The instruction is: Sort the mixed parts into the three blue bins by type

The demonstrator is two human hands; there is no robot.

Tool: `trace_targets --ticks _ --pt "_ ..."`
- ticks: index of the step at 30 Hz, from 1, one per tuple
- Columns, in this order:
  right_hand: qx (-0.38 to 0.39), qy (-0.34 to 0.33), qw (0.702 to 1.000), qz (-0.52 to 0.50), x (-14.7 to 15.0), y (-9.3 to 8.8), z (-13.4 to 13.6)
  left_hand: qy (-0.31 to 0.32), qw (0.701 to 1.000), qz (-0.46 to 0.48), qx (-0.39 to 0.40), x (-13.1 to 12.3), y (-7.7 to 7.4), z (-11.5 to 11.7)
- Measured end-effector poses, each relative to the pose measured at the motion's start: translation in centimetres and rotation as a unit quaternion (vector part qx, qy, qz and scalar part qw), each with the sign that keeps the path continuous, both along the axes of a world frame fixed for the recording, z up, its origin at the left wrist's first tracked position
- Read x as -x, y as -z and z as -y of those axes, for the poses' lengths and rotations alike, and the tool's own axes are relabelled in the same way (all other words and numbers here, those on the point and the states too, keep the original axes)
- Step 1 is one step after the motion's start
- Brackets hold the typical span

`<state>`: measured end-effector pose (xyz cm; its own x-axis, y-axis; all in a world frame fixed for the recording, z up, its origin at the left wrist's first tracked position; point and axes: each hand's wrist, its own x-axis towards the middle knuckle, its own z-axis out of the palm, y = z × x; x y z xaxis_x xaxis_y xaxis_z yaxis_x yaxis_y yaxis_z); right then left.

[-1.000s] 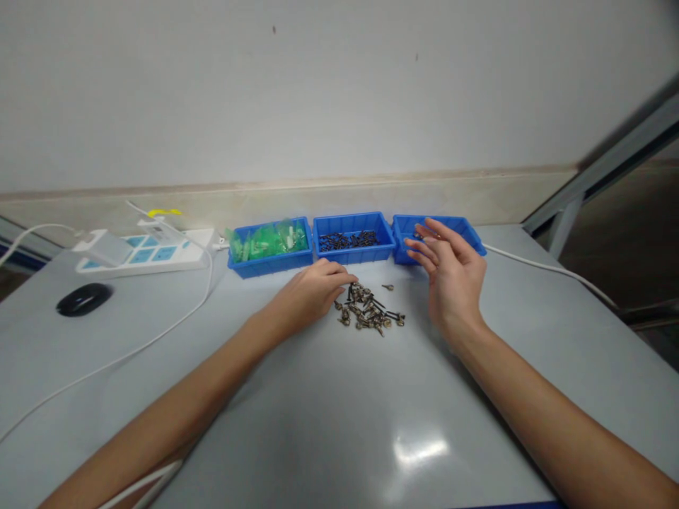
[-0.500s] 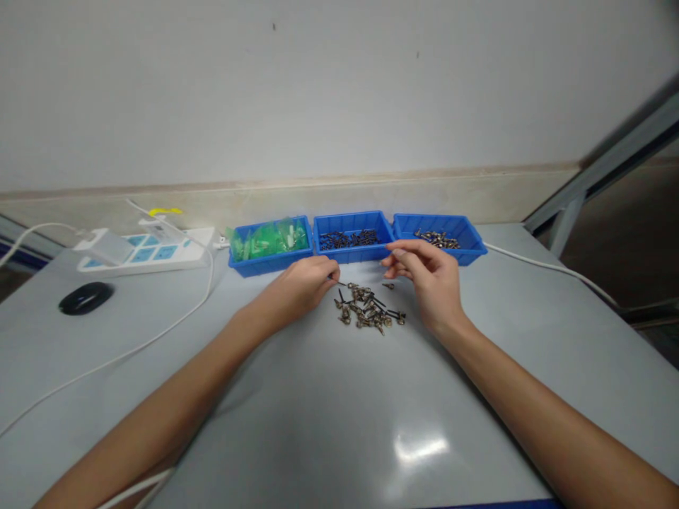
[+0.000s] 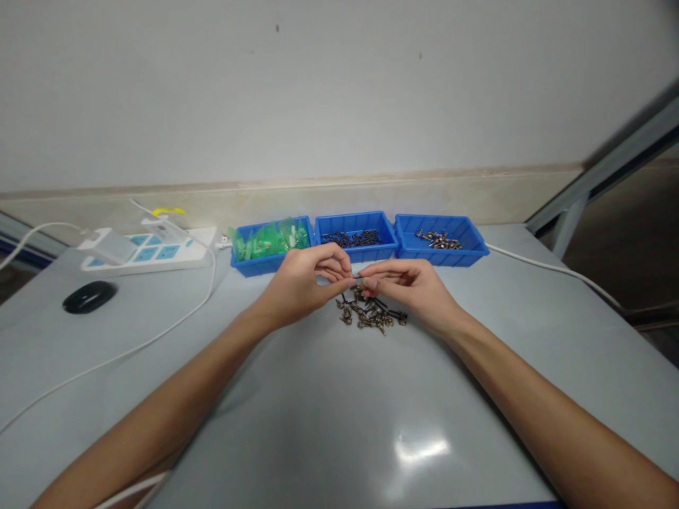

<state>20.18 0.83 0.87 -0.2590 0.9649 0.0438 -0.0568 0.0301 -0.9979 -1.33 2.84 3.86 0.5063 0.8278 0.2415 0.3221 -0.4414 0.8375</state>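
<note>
A thin dark screw (image 3: 357,276) spans the small gap between my two hands, above the pile. My left hand (image 3: 305,284) pinches one end between thumb and fingertips, its other fingers curled. From the other side, my right hand (image 3: 414,288) has thumb and fingertips closed at the screw's far end; a small fitting there may be hidden by the fingers. Just below lies a loose pile of small brassy metal fittings and black screws (image 3: 371,314), partly covered by the right fingers.
Three blue bins stand along the wall: one with green plastic bags (image 3: 273,240), a middle bin (image 3: 390,249) with dark screws, a right bin (image 3: 469,251) with brassy fittings. At left are a white power strip (image 3: 204,260), a black mouse (image 3: 89,297) and a white cable (image 3: 159,331).
My left hand has lifted the dark screw from the pile's edge and turned. My right hand has moved left and down, closing its fingertips at the screw's other end.
</note>
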Motion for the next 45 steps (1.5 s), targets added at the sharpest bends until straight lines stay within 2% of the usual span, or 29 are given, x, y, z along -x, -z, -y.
trace_targets --ticks 2,4,8,13,20,27,31,35,38,40,42,45 --pt "-0.017 0.028 0.999 0.022 -0.1 -0.1 -0.2 0.042 0.998 -0.048 -0.013 0.3 0.1 -0.2" --pt "-0.042 0.060 0.997 0.034 -0.2 0.0 -0.4 0.083 0.988 -0.114 -0.065 0.5 0.4 -0.5" --pt "-0.068 0.080 0.994 -0.002 -0.3 0.3 -0.7 0.124 0.961 -0.198 -0.149 0.9 1.4 -0.9" --pt "-0.070 0.070 0.994 -0.046 -0.6 0.7 -1.0 0.127 0.950 -0.239 -0.155 1.0 2.3 -1.1" --pt "-0.037 0.161 0.985 -0.057 -1.0 0.6 -1.3 0.106 0.942 -0.270 -0.170 1.1 2.4 -1.2" --pt "-0.036 0.159 0.986 -0.047 -1.0 0.3 -1.2 0.077 0.942 -0.278 -0.171 1.1 2.3 -1.2" --pt "-0.059 0.142 0.988 0.009 -1.0 0.3 -1.1 0.058 0.955 -0.230 -0.180 1.1 1.9 -1.3" --pt "-0.066 0.060 0.994 0.059 -0.7 0.0 -0.5 0.025 0.984 -0.123 -0.130 0.6 0.9 -0.8" --pt "-0.022 -0.013 0.998 0.049 -0.5 0.0 -0.1 0.016 0.994 -0.061 -0.084 0.1 0.5 -0.2" --pt "0.007 -0.037 0.999 0.031 -0.4 0.0 -0.1 0.026 0.997 -0.039 -0.054 0.0 0.4 -0.1" --pt "0.024 -0.037 0.999 0.021 -0.3 0.2 -0.1 0.044 0.998 -0.041 -0.034 0.1 0.4 -0.1" --pt "0.030 0.015 0.999 0.015 -0.3 0.3 -0.3 0.080 0.989 -0.114 -0.048 0.5 0.2 -0.2"
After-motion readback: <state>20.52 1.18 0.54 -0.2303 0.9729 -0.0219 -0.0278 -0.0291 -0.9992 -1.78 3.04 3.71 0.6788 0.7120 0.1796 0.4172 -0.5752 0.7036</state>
